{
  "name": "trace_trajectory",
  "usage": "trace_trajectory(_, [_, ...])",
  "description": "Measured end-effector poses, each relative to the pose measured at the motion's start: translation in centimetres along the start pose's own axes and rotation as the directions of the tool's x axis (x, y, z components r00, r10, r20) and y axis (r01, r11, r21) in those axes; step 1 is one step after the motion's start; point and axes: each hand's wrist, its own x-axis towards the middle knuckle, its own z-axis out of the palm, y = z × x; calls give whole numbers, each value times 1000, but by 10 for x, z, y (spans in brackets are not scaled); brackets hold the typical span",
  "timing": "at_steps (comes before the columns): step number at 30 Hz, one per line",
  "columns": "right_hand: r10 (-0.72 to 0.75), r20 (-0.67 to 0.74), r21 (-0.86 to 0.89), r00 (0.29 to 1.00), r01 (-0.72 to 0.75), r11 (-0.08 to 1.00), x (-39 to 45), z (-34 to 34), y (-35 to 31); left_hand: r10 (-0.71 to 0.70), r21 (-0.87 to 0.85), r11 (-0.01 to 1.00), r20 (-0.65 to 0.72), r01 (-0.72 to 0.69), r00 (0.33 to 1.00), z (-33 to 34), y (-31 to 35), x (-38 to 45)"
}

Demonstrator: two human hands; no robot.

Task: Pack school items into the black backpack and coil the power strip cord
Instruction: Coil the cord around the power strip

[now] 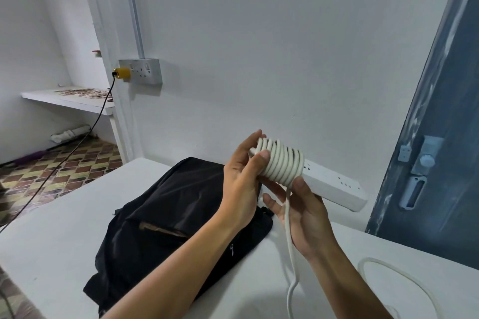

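Nearest, loose white cord (290,261) trails over the white tabletop (51,235). Both hands hold up the white rectangular power strip (334,185), its near end wrapped in cord coils: left hand (241,184) grasping the coiled end, right hand (305,217) cupped underneath with cord crossing its palm. Beneath lies the flat black fabric backpack (166,215), contents unseen. Behind: a white wall (259,33), a grey double socket (141,71) and a blue door (448,137).

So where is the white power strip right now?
In the head view, the white plastic power strip is held up right of centre between the left hand and right hand, above the black fabric backpack, its white cord wound around its near end.
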Motion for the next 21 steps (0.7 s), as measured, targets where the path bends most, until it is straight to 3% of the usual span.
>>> trace_trajectory(5, [-136,-71,-148,988,125,981,1,-2,4,-52,-18,998,62,54,997,-7,0,2])
trace_trajectory(11, [-241,31,-307,970,238,921,1,-10,3,-121,-184,976,-2,119,993,-16,3,9])
trace_trajectory(15, [-80,192,-333,978,142,932,-1,-31,-5,-132,-193,974,-45,121,990,-31,7,17])
trace_trajectory(18, [60,264,-240,963,5,971,-4,-55,-23,-132,-173,978,-76,117,988,-48,15,23])
trace_trajectory(21, [63,156,-30,986,-59,998,-2,-74,-45,-113,-121,987,-39,108,993,-63,23,24])
